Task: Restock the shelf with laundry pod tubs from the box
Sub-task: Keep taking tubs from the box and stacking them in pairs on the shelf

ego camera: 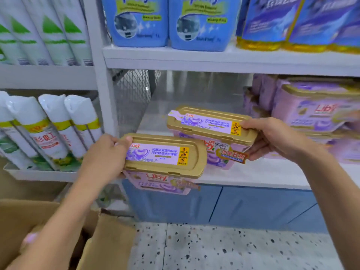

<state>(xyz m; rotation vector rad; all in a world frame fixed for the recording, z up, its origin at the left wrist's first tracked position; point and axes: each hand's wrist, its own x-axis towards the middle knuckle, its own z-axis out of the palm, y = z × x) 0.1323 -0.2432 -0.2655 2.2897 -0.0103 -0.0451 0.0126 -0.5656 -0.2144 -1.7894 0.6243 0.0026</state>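
Two pink laundry pod tubs with gold lids are in my hands. My left hand (106, 152) grips the left end of the nearer tub (163, 158), which hangs in front of the white shelf's front edge (253, 176). My right hand (272, 137) holds the right end of the farther tub (212, 125), which is over the shelf board; whether it rests on it I cannot tell. More tubs of the same kind (315, 108) are stacked at the right of this shelf. The open cardboard box (48, 217) stands at the lower left; my left arm hides most of its inside.
Blue spray refill bottles (167, 22) and blue pouches (300, 22) fill the shelf above. White spray cans (58, 129) lean on the neighbouring rack at left, past a grey upright post (105, 90). Wire mesh backs the shelf. Blue cabinet doors and a speckled floor (233, 248) lie below.
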